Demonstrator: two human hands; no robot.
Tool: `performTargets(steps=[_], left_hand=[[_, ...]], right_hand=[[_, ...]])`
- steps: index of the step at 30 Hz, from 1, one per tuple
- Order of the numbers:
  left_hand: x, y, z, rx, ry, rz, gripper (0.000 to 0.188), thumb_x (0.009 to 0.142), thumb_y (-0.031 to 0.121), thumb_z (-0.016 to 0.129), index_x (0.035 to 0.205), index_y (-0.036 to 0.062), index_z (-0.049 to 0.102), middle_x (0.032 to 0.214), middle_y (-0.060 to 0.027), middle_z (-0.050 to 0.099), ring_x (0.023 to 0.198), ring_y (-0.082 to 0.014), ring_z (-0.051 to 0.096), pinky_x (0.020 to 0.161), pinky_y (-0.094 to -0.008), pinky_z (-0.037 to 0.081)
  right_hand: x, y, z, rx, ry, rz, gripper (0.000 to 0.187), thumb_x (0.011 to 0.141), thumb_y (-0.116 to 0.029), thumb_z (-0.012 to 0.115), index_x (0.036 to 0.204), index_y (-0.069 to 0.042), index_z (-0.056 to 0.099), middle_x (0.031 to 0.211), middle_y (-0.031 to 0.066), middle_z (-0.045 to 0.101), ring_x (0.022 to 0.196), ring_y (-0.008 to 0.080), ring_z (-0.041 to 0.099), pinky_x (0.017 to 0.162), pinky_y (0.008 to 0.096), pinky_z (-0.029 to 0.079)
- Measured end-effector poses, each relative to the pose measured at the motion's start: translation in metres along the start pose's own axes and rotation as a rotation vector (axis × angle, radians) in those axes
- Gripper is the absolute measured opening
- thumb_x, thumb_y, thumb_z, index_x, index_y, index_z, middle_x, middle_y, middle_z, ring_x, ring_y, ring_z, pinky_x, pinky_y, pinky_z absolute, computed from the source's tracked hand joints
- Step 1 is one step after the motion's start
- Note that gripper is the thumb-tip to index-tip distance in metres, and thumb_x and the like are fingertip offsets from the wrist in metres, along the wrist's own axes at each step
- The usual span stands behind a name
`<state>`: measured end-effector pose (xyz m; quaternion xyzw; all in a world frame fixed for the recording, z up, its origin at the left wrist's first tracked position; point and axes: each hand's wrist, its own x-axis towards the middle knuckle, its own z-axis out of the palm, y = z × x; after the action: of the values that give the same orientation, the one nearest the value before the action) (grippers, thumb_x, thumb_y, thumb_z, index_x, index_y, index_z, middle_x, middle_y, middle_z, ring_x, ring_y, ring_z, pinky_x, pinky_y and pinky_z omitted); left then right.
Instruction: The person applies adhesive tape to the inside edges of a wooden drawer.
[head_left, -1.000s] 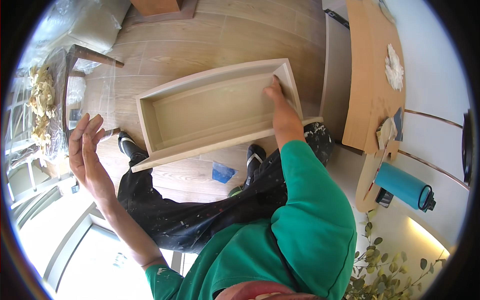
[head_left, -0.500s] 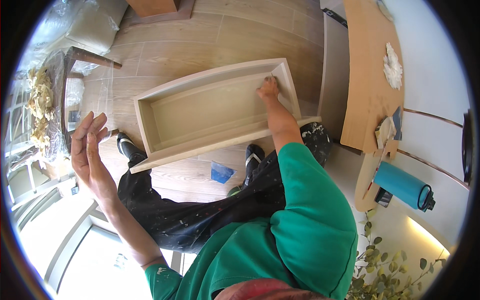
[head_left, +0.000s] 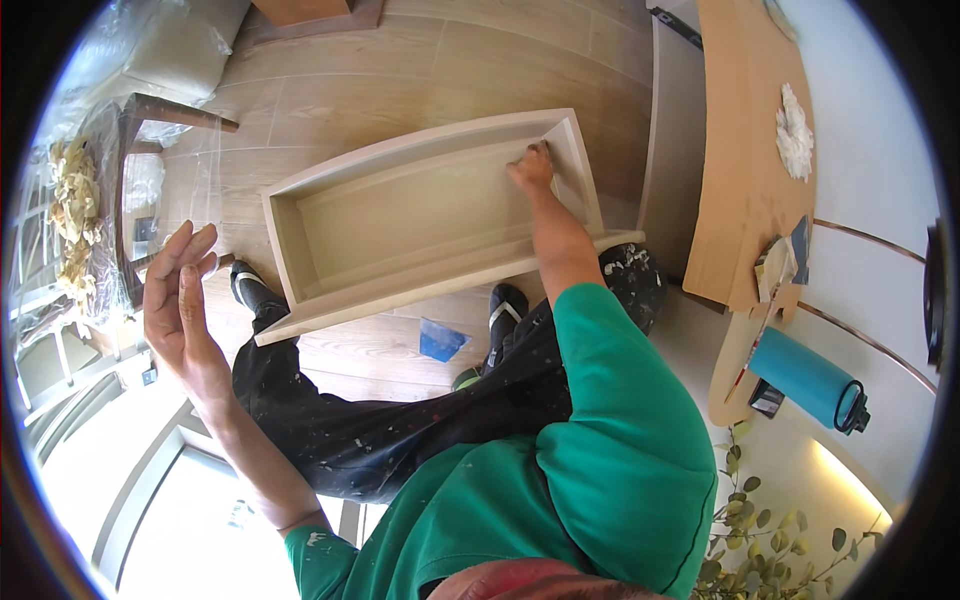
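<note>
A pale wooden drawer (head_left: 400,213) lies tilted across my legs, its open side facing up. My right hand (head_left: 532,167) reaches inside it, close to the far right corner. Those fingers are curled and pressed down; anything under them is hidden. Out to the left, my left hand (head_left: 182,305) is raised in the air, its fingers stretched and holding nothing. It is apart from the drawer, beyond its left end.
A blue sheet (head_left: 441,341) lies on the wood-look floor between my feet. At right, a wooden worktop (head_left: 745,150) bears crumpled white material (head_left: 794,133) and a brush (head_left: 773,275); a teal bottle (head_left: 808,377) lies nearby. A plastic-wrapped chair (head_left: 130,185) stands at left.
The fingers of my right hand look more curled, still near the same drawer corner. My left hand keeps its pose. The view has shifted slightly.
</note>
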<state>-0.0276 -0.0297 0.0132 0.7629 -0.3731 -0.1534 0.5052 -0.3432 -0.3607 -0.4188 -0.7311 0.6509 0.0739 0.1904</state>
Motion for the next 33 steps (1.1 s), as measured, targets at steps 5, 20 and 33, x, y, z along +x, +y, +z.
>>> performTargets(steps=[5, 20, 33], left_hand=[[0.0, -0.001, 0.002, -0.003, -0.008, -0.005, 0.034, 0.106, 0.016, 0.047, 0.133, 0.0005, 0.061, 0.122, -0.0167, 0.07, 0.114, -0.0223, 0.065, 0.104, -0.0398, 0.048], [-0.001, 0.0, 0.002, 0.021, -0.048, -0.009, 0.035, 0.106, 0.015, 0.048, 0.134, -0.0004, 0.059, 0.122, -0.0181, 0.069, 0.115, -0.0228, 0.065, 0.103, -0.0395, 0.049], [-0.007, 0.001, -0.007, -0.016, -0.025, 0.004, 0.035, 0.104, 0.01, 0.051, 0.135, -0.0042, 0.057, 0.122, -0.0189, 0.069, 0.116, -0.0216, 0.064, 0.1, -0.0356, 0.049]], right_hand=[[0.001, -0.004, -0.005, 0.122, 0.004, 0.076, 0.079, 0.074, -0.034, 0.078, 0.142, -0.006, 0.052, 0.155, 0.0151, 0.036, 0.14, 0.035, 0.043, 0.112, 0.0436, 0.044], [0.011, -0.005, -0.002, 0.033, -0.038, 0.101, 0.087, 0.071, -0.039, 0.083, 0.143, -0.005, 0.05, 0.152, 0.0154, 0.038, 0.138, 0.0366, 0.041, 0.117, 0.045, 0.037], [0.022, -0.007, -0.001, -0.044, -0.064, 0.125, 0.086, 0.072, -0.041, 0.079, 0.143, -0.002, 0.049, 0.148, 0.0202, 0.038, 0.138, 0.0409, 0.038, 0.118, 0.0436, 0.034]])
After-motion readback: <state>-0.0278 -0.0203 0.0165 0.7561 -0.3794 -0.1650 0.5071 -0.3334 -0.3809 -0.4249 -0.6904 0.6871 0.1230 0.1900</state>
